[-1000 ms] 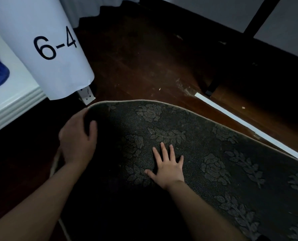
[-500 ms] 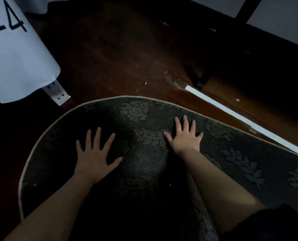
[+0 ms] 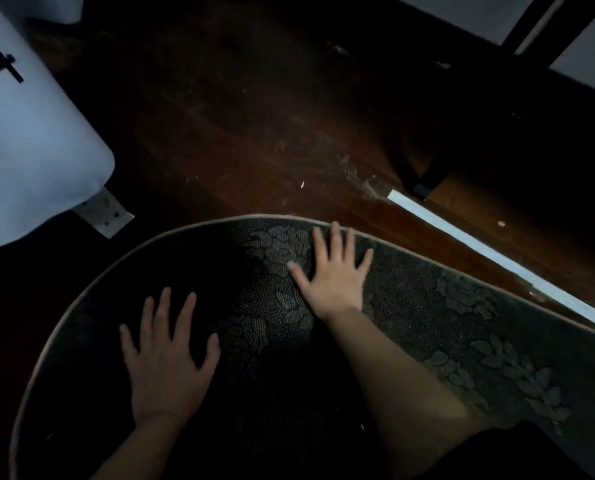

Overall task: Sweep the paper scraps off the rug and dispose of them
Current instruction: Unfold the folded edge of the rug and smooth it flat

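Having slid forward (rug-edge): right hand (image 3: pixel 334 275)

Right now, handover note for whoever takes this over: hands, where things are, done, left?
Left hand: open, flat on the dark floral-patterned oval rug.
Right hand: open, flat near the rug's far edge.
Scraps: small pale flecks on the dark wooden floor beyond the rug; too dim to confirm any on the rug.
Done: nothing collected.
Left: sweep, gather, dispose. No bin in view.

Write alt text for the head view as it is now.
Two bare hands lie flat with spread fingers on a dark floral rug: the left hand nearer, the right hand by the rug's curved edge. Beyond is dark wooden floor with a pale scrap.
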A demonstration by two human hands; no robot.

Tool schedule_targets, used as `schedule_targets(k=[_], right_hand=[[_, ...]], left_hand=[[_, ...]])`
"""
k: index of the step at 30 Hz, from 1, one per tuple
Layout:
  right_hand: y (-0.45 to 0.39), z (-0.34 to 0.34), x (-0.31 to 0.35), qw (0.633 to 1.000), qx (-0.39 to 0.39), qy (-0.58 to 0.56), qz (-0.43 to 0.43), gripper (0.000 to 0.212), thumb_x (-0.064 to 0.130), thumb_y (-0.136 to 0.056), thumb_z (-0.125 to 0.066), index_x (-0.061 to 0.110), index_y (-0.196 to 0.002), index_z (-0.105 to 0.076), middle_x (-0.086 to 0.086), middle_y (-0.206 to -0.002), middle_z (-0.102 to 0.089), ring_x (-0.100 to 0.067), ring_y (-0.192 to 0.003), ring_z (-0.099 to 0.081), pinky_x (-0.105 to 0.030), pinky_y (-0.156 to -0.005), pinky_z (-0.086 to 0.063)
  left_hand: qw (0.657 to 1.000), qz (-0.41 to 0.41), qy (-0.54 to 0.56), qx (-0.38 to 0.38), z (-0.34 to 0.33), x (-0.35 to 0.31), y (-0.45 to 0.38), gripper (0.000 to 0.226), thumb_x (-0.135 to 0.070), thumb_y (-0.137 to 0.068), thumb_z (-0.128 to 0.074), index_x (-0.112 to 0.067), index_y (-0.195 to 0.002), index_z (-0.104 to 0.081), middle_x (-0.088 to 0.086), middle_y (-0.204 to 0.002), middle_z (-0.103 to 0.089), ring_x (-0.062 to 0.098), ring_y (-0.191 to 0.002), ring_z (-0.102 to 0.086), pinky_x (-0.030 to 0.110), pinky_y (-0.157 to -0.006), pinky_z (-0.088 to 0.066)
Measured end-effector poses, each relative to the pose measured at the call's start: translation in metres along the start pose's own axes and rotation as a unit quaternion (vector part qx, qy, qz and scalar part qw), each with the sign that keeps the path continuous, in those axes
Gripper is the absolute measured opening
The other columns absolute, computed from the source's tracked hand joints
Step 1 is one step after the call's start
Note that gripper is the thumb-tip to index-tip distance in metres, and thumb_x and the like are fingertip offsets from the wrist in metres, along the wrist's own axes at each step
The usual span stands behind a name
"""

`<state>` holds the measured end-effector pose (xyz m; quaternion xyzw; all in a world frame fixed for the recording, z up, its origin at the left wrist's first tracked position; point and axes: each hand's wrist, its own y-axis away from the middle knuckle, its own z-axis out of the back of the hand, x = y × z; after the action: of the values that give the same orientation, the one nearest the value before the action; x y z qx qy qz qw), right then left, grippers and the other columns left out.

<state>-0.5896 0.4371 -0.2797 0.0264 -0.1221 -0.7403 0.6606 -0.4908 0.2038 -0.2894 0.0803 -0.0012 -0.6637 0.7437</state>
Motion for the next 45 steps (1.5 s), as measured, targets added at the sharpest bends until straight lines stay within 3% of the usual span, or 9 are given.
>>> schedule_targets(k=[3, 11, 15, 19, 26, 31, 38, 41, 45], right_hand=[[-0.01, -0.006, 0.044, 0.997, -0.003, -0.01, 0.078, 0.082, 0.075, -0.09, -0.016, 0.029, -0.156, 0.001, 0.0, -0.163, 0.013, -0.028, -0.149, 0.018, -0.065, -0.114, 0.007], [-0.011, -0.013, 0.054, 0.998, -0.019, -0.011, 0.067, 0.078, 0.072, -0.089, -0.012, 0.033, -0.155, -0.003, 0.002, -0.164, 0.008, -0.029, -0.149, 0.015, -0.064, -0.115, 0.007], [-0.002, -0.016, 0.085, 0.993, -0.005, 0.0, 0.115, 0.07, 0.061, -0.09, -0.005, 0.034, -0.155, -0.005, 0.002, -0.164, 0.005, -0.032, -0.149, 0.013, -0.064, -0.113, 0.01], [0.011, -0.026, 0.122, 0.986, -0.009, -0.022, 0.168, 0.067, 0.058, -0.095, -0.021, 0.03, -0.155, -0.011, 0.004, -0.164, 0.002, -0.027, -0.15, 0.012, -0.062, -0.111, 0.015], [0.011, -0.031, 0.118, 0.986, -0.039, -0.026, 0.161, 0.066, 0.059, -0.095, -0.025, 0.032, -0.154, -0.019, 0.006, -0.164, -0.008, -0.025, -0.151, 0.002, -0.062, -0.115, 0.007], [0.011, -0.029, 0.127, 0.986, -0.037, -0.02, 0.161, 0.067, 0.061, -0.094, -0.023, 0.033, -0.154, -0.018, 0.006, -0.164, -0.009, -0.026, -0.151, 0.001, -0.061, -0.115, 0.006], [0.004, -0.03, 0.17, 0.995, -0.032, -0.013, 0.089, 0.083, 0.069, -0.084, -0.006, 0.027, -0.154, -0.019, -0.008, -0.162, -0.015, -0.037, -0.149, 0.001, -0.064, -0.115, 0.001], [0.003, -0.036, 0.206, 0.988, -0.009, -0.012, 0.154, 0.075, 0.068, -0.09, -0.016, 0.03, -0.155, -0.01, -0.002, -0.164, 0.001, -0.033, -0.149, 0.013, -0.063, -0.114, 0.01], [-0.001, -0.038, 0.205, 0.982, 0.008, -0.005, 0.189, 0.074, 0.069, -0.091, -0.023, 0.033, -0.155, -0.01, 0.004, -0.164, 0.003, -0.029, -0.149, 0.015, -0.062, -0.114, 0.012]], left_hand=[[1.0, 0.019, -0.01, 0.003, -0.002, -0.002, -0.004, 0.075, -0.056, -0.082, -0.028, -0.018, -0.146, -0.041, 0.016, -0.156, -0.026, 0.033, -0.144, -0.022, 0.061, -0.113, -0.015], [1.0, 0.008, -0.029, 0.002, -0.002, -0.001, -0.007, 0.076, -0.054, -0.08, -0.031, -0.014, -0.143, -0.045, 0.02, -0.153, -0.031, 0.037, -0.142, -0.026, 0.063, -0.111, -0.017], [1.0, 0.012, -0.016, 0.004, 0.0, -0.001, -0.007, 0.074, -0.05, -0.078, -0.032, -0.014, -0.141, -0.048, 0.019, -0.151, -0.034, 0.037, -0.141, -0.028, 0.062, -0.111, -0.016], [1.0, 0.006, -0.015, 0.01, 0.005, 0.0, -0.008, 0.071, -0.044, -0.078, -0.032, -0.014, -0.139, -0.05, 0.02, -0.149, -0.038, 0.036, -0.139, -0.032, 0.061, -0.11, -0.016], [0.998, -0.051, -0.016, 0.045, 0.015, 0.045, -0.017, 0.061, -0.053, -0.089, -0.028, -0.027, -0.139, -0.05, 0.008, -0.142, -0.05, 0.028, -0.126, -0.05, 0.047, -0.099, -0.035], [0.999, -0.013, -0.04, 0.023, 0.02, 0.119, 0.001, 0.068, -0.049, -0.086, -0.03, -0.02, -0.147, -0.038, 0.007, -0.156, -0.028, 0.029, -0.142, -0.029, 0.045, -0.113, -0.019], [1.0, -0.015, -0.009, 0.014, 0.018, 0.114, 0.001, 0.067, -0.041, -0.085, -0.031, -0.016, -0.146, -0.04, 0.011, -0.155, -0.031, 0.03, -0.142, -0.029, 0.044, -0.115, -0.018], [1.0, -0.013, 0.002, -0.001, 0.02, 0.113, -0.001, 0.066, -0.037, -0.083, -0.034, -0.012, -0.142, -0.045, 0.014, -0.151, -0.037, 0.032, -0.14, -0.034, 0.041, -0.115, -0.017], [1.0, -0.018, 0.003, -0.007, 0.018, 0.119, 0.001, 0.066, -0.035, -0.081, -0.035, -0.01, -0.142, -0.045, 0.015, -0.15, -0.038, 0.032, -0.139, -0.035, 0.041, -0.115, -0.017]])
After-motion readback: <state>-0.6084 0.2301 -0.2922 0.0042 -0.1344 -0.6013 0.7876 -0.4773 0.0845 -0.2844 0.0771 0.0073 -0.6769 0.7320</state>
